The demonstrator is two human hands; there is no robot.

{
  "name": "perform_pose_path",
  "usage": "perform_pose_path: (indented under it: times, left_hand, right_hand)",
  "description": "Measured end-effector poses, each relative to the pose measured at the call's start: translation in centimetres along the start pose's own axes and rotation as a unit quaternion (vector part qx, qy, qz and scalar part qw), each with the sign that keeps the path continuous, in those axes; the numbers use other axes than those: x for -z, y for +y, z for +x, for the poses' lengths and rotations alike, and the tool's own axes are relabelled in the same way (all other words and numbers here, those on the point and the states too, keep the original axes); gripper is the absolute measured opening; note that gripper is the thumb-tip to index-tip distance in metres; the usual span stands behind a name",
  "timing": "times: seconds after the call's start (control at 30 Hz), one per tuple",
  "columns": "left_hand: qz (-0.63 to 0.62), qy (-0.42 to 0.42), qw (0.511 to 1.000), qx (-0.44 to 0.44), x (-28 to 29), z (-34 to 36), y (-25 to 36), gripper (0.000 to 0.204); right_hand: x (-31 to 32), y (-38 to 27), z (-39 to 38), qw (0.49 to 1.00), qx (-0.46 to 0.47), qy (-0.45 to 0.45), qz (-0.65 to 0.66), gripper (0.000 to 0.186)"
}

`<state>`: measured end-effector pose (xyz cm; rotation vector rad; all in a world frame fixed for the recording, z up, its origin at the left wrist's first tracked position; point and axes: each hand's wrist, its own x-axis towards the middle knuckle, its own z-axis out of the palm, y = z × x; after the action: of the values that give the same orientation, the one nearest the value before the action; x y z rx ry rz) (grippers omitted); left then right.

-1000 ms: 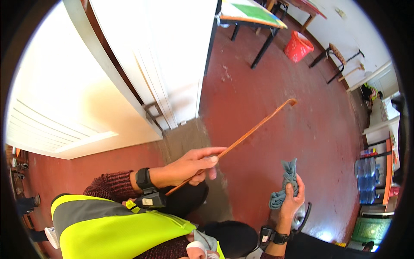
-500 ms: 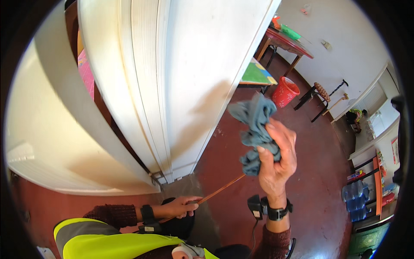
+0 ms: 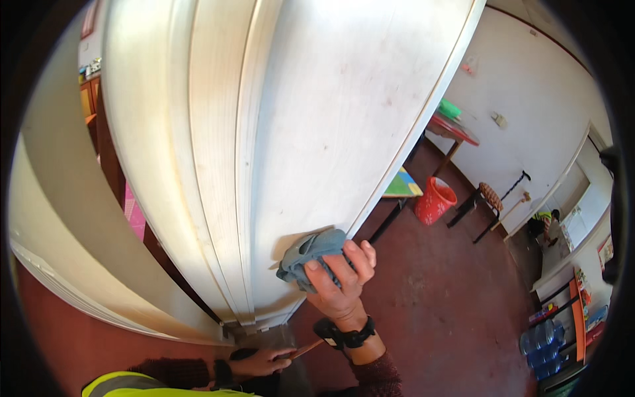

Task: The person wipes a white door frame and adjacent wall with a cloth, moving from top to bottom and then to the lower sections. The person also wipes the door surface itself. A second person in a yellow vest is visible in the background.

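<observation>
Dark red floor [image 3: 436, 298] here, with a red bucket [image 3: 434, 200] standing on it next to a small table [image 3: 402, 188] and a stool [image 3: 488, 198].

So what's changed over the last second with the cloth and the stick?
The right hand rose from low over the red floor and now presses the blue cloth flat against the white door. The left hand dropped low, keeping hold of the wooden stick.

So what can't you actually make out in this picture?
- Stick: only a short piece shows beside the left hand; the right hand's wrist covers the rest.
- Cloth: partly under the fingers.
- Person by the far wall: too small.
</observation>
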<state>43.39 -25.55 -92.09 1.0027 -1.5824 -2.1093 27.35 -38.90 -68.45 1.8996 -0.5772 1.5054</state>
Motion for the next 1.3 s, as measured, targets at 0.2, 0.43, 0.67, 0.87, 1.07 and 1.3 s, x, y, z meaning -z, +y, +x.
perform_pose_path:
  times: [0.2, 0.43, 0.67, 0.87, 1.07, 1.3]
  left_hand:
    - [0.034, 0.105, 0.994, -0.028, 0.1, -0.7, -1.2, 0.057]
    - [-0.134, 0.158, 0.977, 0.052, -1.3, -4.1, -0.9, 0.059]
    - [-0.13, 0.161, 0.978, 0.0, -4.7, -3.7, 0.8, 0.057]
    - [-0.123, 0.122, 0.984, -0.039, -5.8, -0.3, 0.9, 0.061]
    - [-0.087, 0.126, 0.987, -0.041, -5.3, 3.3, -2.4, 0.061]
    - [0.027, 0.091, 0.995, -0.043, -4.0, 3.6, -4.3, 0.069]
  right_hand:
    - [2.2, 5.2, 10.6, 0.998, 0.045, -0.014, 0.03, 0.051]
    - [3.5, 9.4, 23.8, 0.983, 0.177, 0.04, 0.043, 0.046]
    - [4.4, 9.9, 36.3, 0.979, 0.166, 0.119, 0.014, 0.028]
    - [3.1, 9.9, 30.6, 0.976, 0.188, 0.076, 0.081, 0.04]
    - [2.8, 3.0, 11.6, 0.956, 0.286, -0.031, 0.054, 0.028]
    - [0.8, 3.2, 18.5, 0.989, 0.144, 0.027, 0.016, 0.056]
